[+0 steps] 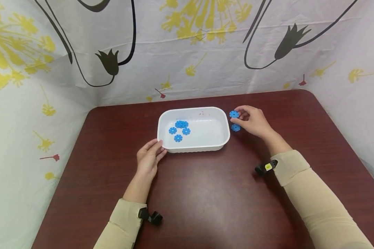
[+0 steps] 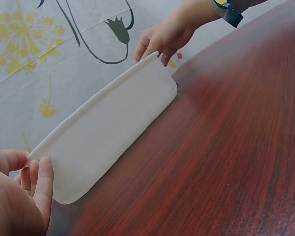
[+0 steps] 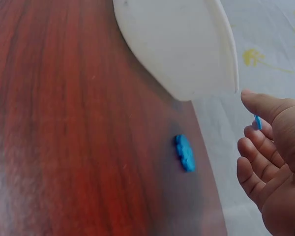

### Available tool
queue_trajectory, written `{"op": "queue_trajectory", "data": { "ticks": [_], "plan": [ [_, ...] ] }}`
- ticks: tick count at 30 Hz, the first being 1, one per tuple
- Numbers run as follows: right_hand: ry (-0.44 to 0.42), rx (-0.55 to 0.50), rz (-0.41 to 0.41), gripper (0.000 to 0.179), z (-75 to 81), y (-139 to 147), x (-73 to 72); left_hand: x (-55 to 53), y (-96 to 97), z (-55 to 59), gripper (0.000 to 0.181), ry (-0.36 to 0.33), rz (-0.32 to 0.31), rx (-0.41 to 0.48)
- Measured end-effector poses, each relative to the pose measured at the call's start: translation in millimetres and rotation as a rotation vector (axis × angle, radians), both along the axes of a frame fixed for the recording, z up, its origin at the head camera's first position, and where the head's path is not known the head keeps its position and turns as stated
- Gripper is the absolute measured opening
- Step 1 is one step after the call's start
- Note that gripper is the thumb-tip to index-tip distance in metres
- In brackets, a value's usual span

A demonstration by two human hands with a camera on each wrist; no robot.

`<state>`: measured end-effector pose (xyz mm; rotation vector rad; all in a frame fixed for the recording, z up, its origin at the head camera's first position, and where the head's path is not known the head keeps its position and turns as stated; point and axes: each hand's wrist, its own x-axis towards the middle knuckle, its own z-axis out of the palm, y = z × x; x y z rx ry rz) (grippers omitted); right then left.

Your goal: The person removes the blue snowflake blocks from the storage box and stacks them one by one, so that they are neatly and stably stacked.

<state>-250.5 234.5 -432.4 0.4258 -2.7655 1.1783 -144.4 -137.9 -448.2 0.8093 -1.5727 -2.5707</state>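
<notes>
A white plastic tray stands on the table, with several blue notched discs lying in its left half. My left hand grips the tray's near left corner, thumb at the rim and fingers against the outer wall, as the left wrist view shows too. Just beyond the tray's right end, my right hand pinches a blue snowflake-shaped disc between thumb and fingers. In the right wrist view only a thin blue edge of it shows. Another blue disc rests on the table below that hand.
The dark red-brown wooden table extends around the tray. A white cloth printed with flowers hangs behind it and at both sides. Each wrist wears a black camera mount, such as the right one.
</notes>
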Motion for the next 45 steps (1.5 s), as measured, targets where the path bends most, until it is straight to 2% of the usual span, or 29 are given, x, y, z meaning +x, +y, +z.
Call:
{"op": "queue_trajectory", "data": {
  "ticks": [14, 25, 33, 45],
  "plan": [
    [-0.071, 0.064, -0.001, 0.039, -21.8, 16, -1.4, -0.3, -0.2, -0.5, 0.035, -0.007, -0.004, 0.0],
    [-0.064, 0.117, 0.086, 0.04, -31.8, 20, 1.0, -0.4, 0.0, -0.3, 0.035, -0.005, -0.003, -0.002],
    [-0.07, 0.163, 0.119, 0.038, -33.2, 20, 2.7, -0.4, 0.7, -0.4, 0.033, 0.001, -0.001, -0.006],
    [-0.111, 0.17, 0.141, 0.04, -29.9, 20, 2.0, -0.8, 1.4, -0.7, 0.033, 0.013, 0.011, 0.002]
  ]
}}
